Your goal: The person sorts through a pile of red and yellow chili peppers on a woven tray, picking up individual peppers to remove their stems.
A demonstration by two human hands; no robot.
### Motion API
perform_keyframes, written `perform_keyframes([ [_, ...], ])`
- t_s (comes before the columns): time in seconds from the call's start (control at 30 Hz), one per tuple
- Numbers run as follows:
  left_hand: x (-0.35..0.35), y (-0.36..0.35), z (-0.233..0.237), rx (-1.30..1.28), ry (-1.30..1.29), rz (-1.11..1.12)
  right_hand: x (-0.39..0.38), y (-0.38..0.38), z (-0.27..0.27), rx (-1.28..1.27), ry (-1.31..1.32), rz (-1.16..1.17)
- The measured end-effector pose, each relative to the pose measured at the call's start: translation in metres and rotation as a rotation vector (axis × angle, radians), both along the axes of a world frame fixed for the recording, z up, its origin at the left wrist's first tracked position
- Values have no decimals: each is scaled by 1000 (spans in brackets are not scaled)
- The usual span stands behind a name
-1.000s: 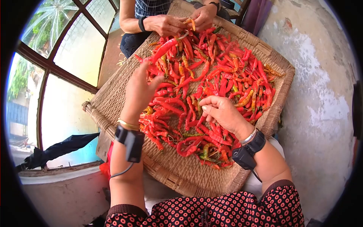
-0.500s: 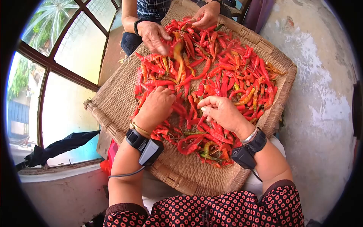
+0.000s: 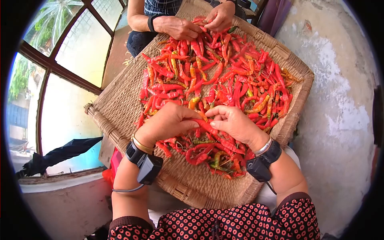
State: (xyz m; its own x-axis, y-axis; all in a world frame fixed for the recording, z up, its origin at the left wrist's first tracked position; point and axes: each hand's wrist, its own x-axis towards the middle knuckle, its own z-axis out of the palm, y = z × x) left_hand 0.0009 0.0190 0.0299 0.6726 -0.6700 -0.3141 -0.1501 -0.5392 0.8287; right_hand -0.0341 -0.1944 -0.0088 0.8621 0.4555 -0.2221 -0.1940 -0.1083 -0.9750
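Note:
My left hand (image 3: 170,122) and my right hand (image 3: 236,125) are close together over the near half of a woven tray (image 3: 114,108). Between my fingertips is a red chili pepper (image 3: 205,125); the left fingers pinch one end and the right thumb and fingers pinch the other. Both hands are closed on it. Around and beneath them lies a spread of chili peppers (image 3: 238,86), mostly red, some yellow or greenish, many wrinkled, with thin stems showing. Part of the held pepper is hidden by my fingers.
Across the tray, another person's hands (image 3: 180,27) meet over the peppers at the far edge. A folded black umbrella (image 3: 66,154) leans by the window (image 3: 76,96) on the left. A stained wall (image 3: 328,100) stands on the right. Devices (image 3: 150,169) are strapped to my wrists.
My left hand has moved down and right to meet my right hand, and both now hold a red chili pepper. The other person's left-side hand has moved to the far edge, near their other hand.

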Motion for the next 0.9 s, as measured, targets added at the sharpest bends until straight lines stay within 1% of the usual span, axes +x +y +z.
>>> perform_keyframes([
  [0.07,6,7,-6,-147,-388,-1,2,-3,6,104,236,-101],
  [0.1,8,9,9,-97,-247,19,4,-5,0,113,219,-105],
  [0.13,12,12,11,-97,-248,20,4,-6,-1,113,219,-105],
  [0.2,21,20,15,-186,-60,296,4,-6,1,-203,88,-15],
  [0.23,30,25,14,-170,48,406,4,-4,3,-203,86,-14],
  [0.27,37,22,5,-170,49,409,2,0,4,-191,93,20],
  [0.3,43,14,-9,-204,-396,457,0,2,5,-181,103,55],
  [0.33,44,6,-12,-230,-846,492,-1,3,3,-183,104,60],
  [0.37,36,4,-10,7,-991,375,-1,3,0,-104,128,23],
  [0.4,29,-2,-10,90,-1050,277,-1,2,-1,-24,153,-16],
  [0.43,17,-7,-10,60,-851,188,0,1,2,-27,152,-16],
  [0.47,6,-11,-10,30,-652,99,0,0,8,26,148,-59],
  [0.5,-1,-14,-9,83,-512,-7,1,-1,12,79,146,-101],
  [0.53,-8,-17,-9,135,-368,-111,1,-3,12,78,150,-102],
  [0.57,-12,-18,-18,79,-472,-128,1,-5,13,96,177,-127],
  [0.6,-12,-18,-18,79,-469,-127,1,-6,13,114,206,-151],
  [0.67,-12,-20,-12,87,-215,-59,-1,-8,13,116,197,-142],
  [0.7,-11,-19,-6,-5,-20,56,0,-8,12,161,196,-208],
  [0.73,-5,-15,-6,-4,-21,54,1,-9,11,206,194,-274],
  [0.8,12,-5,-8,27,39,160,6,-17,4,207,185,-317],
  [0.87,29,-2,-14,-351,142,491,8,-20,1,298,184,-396],
  [0.9,34,-4,-18,-453,19,597,7,-19,5,293,180,-407],
])
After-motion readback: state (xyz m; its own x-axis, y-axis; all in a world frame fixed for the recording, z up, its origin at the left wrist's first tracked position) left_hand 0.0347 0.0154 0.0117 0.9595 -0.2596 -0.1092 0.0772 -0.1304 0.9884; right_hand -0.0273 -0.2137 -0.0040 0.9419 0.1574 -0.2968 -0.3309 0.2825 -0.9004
